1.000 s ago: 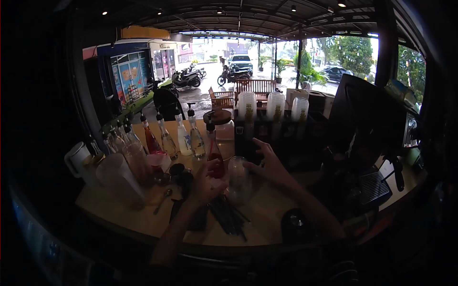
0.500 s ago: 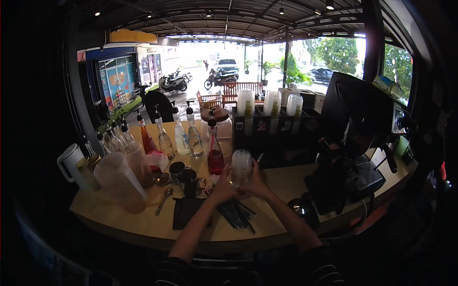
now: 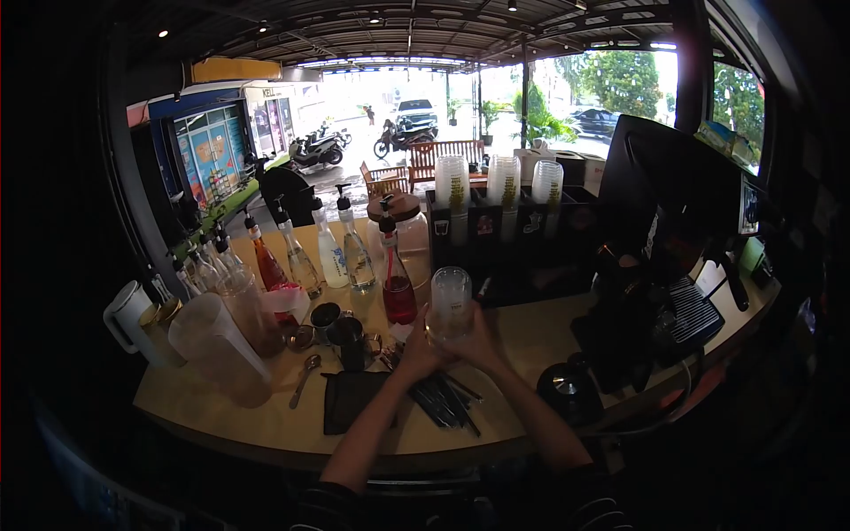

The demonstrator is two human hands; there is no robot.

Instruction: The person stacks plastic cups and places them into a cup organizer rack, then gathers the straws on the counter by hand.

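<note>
Between my two hands I hold a stack of clear plastic cups, upright over the counter. My left hand grips its lower left side, and my right hand wraps the lower right side. The fingers are partly hidden behind the cups. Just left of the stack stands a pump bottle of red syrup. Below my hands lies a bunch of dark, thin wrapped sticks, perhaps straws. A dark folded cloth is beside my left forearm.
Behind the hands stands a black cup holder with cup stacks. Several pump bottles, a clear pitcher, a metal cup and a spoon fill the left. A dark machine occupies the right.
The view has shifted slightly. Both hands still hold the cup stack, which appears a little higher above my fingers and more upright.
</note>
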